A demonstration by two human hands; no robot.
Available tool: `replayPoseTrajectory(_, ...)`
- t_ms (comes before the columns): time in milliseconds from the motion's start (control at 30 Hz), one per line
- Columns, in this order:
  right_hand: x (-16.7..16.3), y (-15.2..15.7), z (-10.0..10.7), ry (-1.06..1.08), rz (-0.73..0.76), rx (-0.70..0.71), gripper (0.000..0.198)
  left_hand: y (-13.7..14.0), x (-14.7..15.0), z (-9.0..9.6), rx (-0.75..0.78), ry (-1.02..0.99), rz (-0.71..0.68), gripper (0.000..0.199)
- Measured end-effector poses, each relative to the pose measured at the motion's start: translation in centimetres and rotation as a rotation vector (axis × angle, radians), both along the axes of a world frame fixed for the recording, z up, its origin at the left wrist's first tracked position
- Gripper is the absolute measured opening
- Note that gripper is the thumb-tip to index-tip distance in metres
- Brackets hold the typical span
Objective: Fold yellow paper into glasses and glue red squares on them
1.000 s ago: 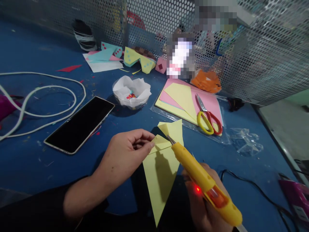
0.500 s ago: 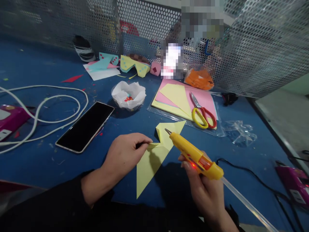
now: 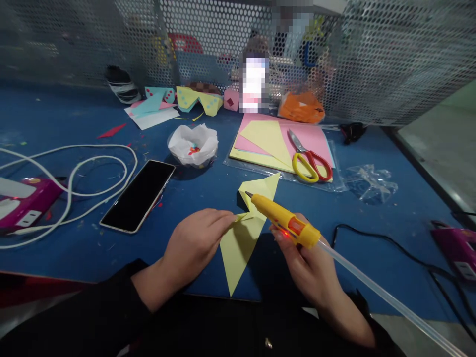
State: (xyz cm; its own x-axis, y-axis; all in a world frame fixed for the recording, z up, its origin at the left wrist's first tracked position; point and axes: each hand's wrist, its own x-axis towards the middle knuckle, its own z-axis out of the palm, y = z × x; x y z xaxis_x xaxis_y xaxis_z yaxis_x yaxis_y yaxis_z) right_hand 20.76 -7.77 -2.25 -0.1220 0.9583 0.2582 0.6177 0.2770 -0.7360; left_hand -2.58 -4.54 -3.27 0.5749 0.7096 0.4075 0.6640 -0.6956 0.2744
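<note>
My left hand (image 3: 199, 240) pinches a raised flap of a folded yellow paper piece (image 3: 241, 248), which lies on the blue table. My right hand (image 3: 310, 260) is closed around a yellow hot glue gun (image 3: 277, 213). A clear glue stick (image 3: 386, 295) juts from the gun's rear, and a small red light glows on its side. The metal nozzle (image 3: 249, 194) points left, over the paper's upper fold; whether it touches the paper I cannot tell.
A black phone (image 3: 139, 196) and white cable (image 3: 74, 148) lie on the left. Beyond the paper stand a tissue-lined bowl (image 3: 193, 148) and scissors (image 3: 307, 158) on coloured paper sheets (image 3: 256, 131). Purple power strips (image 3: 459, 253) flank the table; a perforated metal panel (image 3: 215, 29) closes the back.
The glue gun has shifted left, bringing its nozzle closer to the upper fold. My left hand keeps its pinch on the flap. The whole view has tilted slightly.
</note>
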Motion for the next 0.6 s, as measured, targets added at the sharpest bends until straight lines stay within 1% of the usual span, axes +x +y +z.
replayPoseTrajectory(133,-0.16,0.10,0.11,0.011,0.004,-0.002,0.017,-0.27,-0.10,-0.12,0.153,0.134,-0.084,0.029)
replayPoseTrajectory(267,-0.24,0.14,0.21,-0.018,0.016,-0.009,0.019,-0.47,0.21,-0.10,0.246,0.246,-0.098,0.031)
replayPoseTrajectory(367,-0.26,0.10,0.32,-0.023,0.022,-0.013,0.018,-0.59,0.32,-0.02,0.226,0.259,-0.119,0.032)
replayPoseTrajectory(533,-0.32,-0.02,0.58,0.000,0.032,-0.048,0.018,-0.61,0.09,0.30,0.123,0.229,-0.149,0.036)
replayPoseTrajectory(600,-0.38,-0.05,0.59,0.013,0.021,-0.081,0.018,-0.67,-0.03,0.37,0.069,0.193,-0.132,0.039)
